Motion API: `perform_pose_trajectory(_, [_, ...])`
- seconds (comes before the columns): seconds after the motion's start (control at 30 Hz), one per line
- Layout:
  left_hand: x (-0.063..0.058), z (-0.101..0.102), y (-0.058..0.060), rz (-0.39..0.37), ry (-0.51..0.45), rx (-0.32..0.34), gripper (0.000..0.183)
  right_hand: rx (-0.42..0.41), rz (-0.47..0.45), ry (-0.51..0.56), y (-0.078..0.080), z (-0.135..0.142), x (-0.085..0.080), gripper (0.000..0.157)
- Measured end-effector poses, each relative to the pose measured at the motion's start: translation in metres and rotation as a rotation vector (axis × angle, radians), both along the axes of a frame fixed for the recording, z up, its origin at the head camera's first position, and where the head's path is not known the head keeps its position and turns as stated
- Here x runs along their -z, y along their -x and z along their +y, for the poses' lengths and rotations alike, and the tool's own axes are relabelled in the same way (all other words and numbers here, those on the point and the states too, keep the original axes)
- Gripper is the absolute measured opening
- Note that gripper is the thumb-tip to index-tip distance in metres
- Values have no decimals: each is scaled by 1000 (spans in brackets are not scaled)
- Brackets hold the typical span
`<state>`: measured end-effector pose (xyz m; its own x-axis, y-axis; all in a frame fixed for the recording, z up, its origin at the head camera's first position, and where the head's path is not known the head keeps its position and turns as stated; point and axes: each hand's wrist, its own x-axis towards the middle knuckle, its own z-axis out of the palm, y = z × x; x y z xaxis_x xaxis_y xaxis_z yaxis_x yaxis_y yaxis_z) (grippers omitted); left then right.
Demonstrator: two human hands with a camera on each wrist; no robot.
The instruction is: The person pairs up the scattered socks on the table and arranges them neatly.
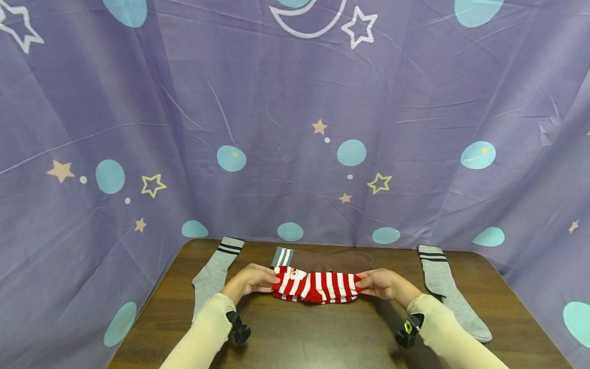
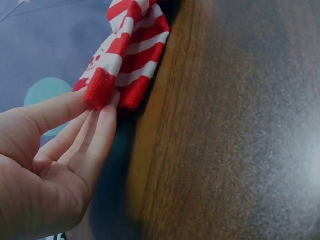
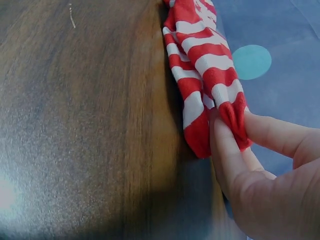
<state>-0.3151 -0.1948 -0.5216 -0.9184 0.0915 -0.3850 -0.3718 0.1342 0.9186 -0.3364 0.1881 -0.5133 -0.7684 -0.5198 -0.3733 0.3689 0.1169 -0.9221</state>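
Nearest, two pale sleeves reach in over the desk, each with a black wrist camera strapped on. The arms come in from either side, which leaves the space between them for the sock being handled.

The left hand pinches one end of the striped sock between thumb and fingers; the right hand pinches the other end likewise. Neither is spread wide: thumb and fingertips meet with only cloth between. Holding both ends probably lets the sock lie straight and level, with the Santa face towards the left end. A second striped layer shows under it, just beside the fingers; whether that is a separate sock or a fold I cannot tell. The striped sock is at the middle of the desk, in front of the brown sock.

To the right, a grey sock lies slanted, its toe nearer; to the left, another grey sock runs partly behind the sleeve. Set well apart, they leave the middle free for handwork, I judge.

Farther back, the brown sock lies crosswise, partly covered from view. Behind the desk hangs a purple curtain.
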Motion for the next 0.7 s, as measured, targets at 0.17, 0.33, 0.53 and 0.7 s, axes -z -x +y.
perform_pose_trajectory(0.17, [-1, 1, -2, -5, 6, -6, 30, 52, 18, -27, -3, -1, -1, 26])
perform_pose_trajectory(0.33, [-1, 2, -4, -3, 11, -10, 31, 82, 38, -45, -7, -2, -4, 23])
perform_pose_trajectory(0.53, [1, 5, -4, 9, 30, -23, 31, 126, 56, -74, -8, -4, 1, 23])
perform_pose_trajectory(0.7, [1, 7, -2, 14, 28, -36, 28, 162, 79, -98, -9, -5, 2, 18])
